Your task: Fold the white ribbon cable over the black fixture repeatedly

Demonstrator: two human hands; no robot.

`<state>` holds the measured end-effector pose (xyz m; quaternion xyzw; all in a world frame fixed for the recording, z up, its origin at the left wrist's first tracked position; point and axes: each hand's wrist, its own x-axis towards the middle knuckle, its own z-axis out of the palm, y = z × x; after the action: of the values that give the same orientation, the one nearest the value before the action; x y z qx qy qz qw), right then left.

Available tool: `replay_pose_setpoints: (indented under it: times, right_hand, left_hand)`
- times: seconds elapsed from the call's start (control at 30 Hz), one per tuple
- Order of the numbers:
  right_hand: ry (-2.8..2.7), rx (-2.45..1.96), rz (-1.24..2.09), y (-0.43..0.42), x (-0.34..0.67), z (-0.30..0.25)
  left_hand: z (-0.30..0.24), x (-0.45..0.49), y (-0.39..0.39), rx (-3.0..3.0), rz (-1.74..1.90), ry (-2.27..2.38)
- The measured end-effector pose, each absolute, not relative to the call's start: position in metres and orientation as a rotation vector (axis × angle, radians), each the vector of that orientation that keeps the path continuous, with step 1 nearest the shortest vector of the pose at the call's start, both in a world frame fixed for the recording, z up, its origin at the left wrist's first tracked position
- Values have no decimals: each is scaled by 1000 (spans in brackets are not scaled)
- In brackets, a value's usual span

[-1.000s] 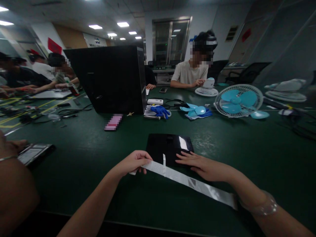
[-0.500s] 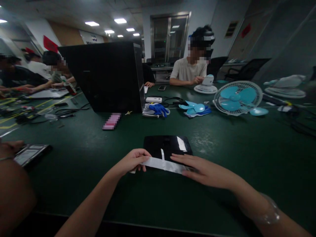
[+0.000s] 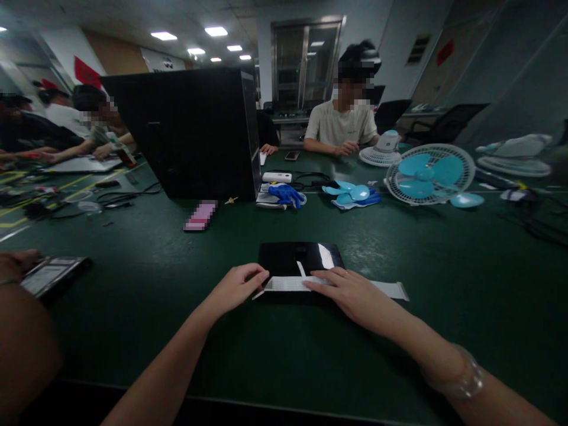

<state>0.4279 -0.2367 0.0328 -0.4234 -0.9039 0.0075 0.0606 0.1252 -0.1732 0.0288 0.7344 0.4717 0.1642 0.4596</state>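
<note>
A long white flat strip (image 3: 284,284), which looks like a ribbon cable with a short side tail, lies across the near edge of a glossy black panel (image 3: 279,253). My left hand (image 3: 239,288) is closed at the strip's left end, thumb and fingertips pinching it. Over the strip's middle, my right hand (image 3: 355,296) lies with its fingers stretched out flat, pressing on it. The strip's far right end sticks out past that hand onto the green table (image 3: 284,355). My right palm hides part of the strip.
A big black case (image 3: 181,136) stands at the back left, with a pink phone (image 3: 200,215) before it. Blue gloves (image 3: 286,195), fan blades (image 3: 348,191) and a fan (image 3: 428,173) lie behind. Across sits a person (image 3: 341,127); another person's arm (image 3: 22,331) is at left.
The strip has shifted and now lies straighter along the panel's near edge. My right hand has moved slightly left and up onto it, and its right end now shows beyond the hand.
</note>
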Motion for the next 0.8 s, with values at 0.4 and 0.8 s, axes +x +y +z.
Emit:
replay_pose_setpoints:
  times: [0.4,0.8]
  right_hand:
    - [-2694,-1393,211,-244,411,41]
    - [-2650,-1422,414,-243,418,42]
  left_hand:
    - [24,126,-172,1935,402,1198]
    - [22,125,-169,1886,476,1319]
